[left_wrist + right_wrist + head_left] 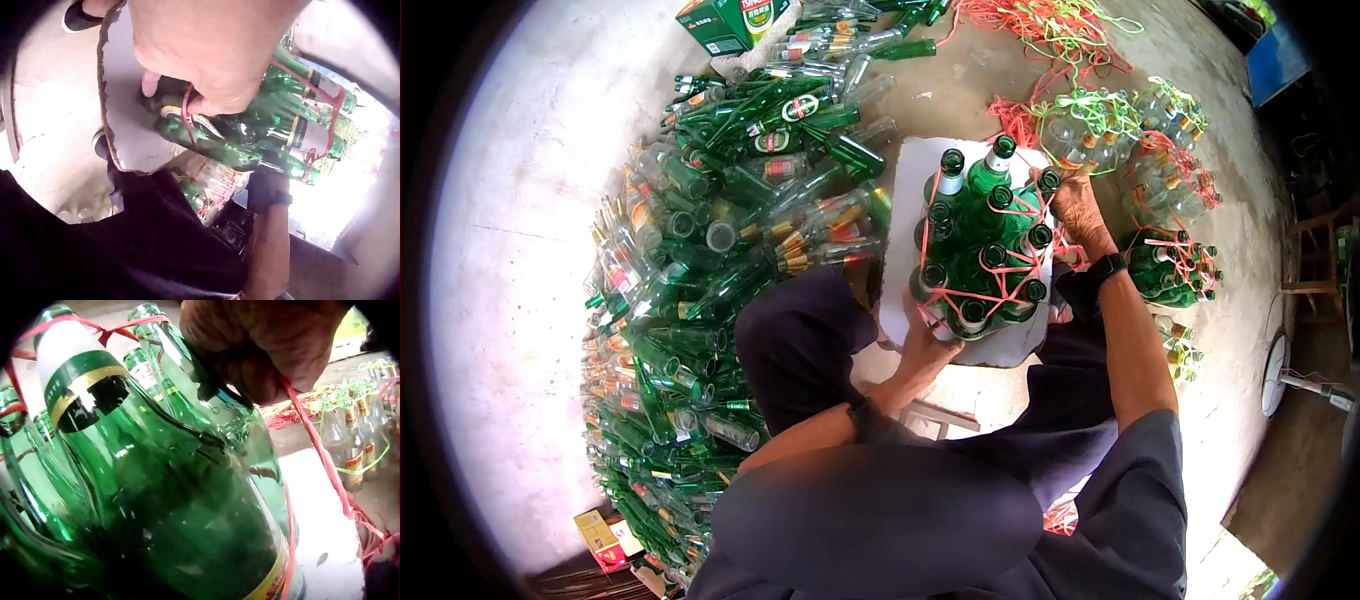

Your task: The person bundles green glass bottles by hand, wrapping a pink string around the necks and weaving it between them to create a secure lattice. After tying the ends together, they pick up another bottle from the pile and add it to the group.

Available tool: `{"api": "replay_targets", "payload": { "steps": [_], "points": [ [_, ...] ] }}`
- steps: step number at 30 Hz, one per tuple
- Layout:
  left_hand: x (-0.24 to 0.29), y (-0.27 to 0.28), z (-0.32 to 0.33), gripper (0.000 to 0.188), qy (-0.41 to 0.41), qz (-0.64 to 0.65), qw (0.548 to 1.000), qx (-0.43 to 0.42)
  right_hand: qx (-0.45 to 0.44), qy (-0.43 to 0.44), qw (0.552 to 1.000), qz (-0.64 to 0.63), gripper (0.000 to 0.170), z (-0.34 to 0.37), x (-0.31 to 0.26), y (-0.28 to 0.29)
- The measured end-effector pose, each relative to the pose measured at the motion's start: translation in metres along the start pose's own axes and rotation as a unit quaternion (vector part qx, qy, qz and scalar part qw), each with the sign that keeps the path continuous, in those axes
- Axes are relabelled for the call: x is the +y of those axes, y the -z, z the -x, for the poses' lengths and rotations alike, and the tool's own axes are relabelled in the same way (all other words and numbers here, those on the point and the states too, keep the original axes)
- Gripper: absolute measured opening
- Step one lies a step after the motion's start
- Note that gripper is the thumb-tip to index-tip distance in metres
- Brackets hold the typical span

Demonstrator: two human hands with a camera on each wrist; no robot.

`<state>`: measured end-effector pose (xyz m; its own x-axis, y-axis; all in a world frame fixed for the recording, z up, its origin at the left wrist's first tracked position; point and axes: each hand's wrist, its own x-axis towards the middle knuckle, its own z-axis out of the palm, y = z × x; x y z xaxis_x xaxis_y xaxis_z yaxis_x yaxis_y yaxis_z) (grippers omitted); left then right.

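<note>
A bundle of green beer bottles (990, 270) stands upright on a white board (905, 200) between the person's knees. Red twine (319, 453) runs around the bottle necks and down the sides. At the bundle's far right corner the right hand (1083, 208) grips the twine, which trails out below its curled fingers. The left hand (928, 352) holds the low part of a bottle at the near left corner. In the left wrist view, its fingertips lie right beside a strand of twine (187, 109) that crosses the bottle near its label.
A large heap of loose bottles (730, 200) lies along the left. Tied bundles of clear bottles (1170, 180) and green bottles (1165, 270) stand at right. Tangled red and green twine (1050, 35) lies at the back, near a green carton (720, 28). A fan (1276, 375) stands far right.
</note>
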<state>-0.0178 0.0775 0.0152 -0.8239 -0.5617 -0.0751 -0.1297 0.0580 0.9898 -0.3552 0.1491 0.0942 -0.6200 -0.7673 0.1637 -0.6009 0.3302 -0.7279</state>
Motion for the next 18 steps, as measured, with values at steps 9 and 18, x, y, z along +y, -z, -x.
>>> {"api": "replay_targets", "payload": {
  "steps": [9,18],
  "points": [
    [0.021,0.005,-0.009,0.072,0.208,0.240,0.946,0.066,0.048,0.085,0.995,0.010,0.038,-0.001,0.004,-0.006],
    [-0.010,0.010,-0.015,0.056,0.037,0.144,0.987,0.065,0.042,0.067,0.995,-0.054,0.045,0.006,-0.012,0.001]
  ]
}}
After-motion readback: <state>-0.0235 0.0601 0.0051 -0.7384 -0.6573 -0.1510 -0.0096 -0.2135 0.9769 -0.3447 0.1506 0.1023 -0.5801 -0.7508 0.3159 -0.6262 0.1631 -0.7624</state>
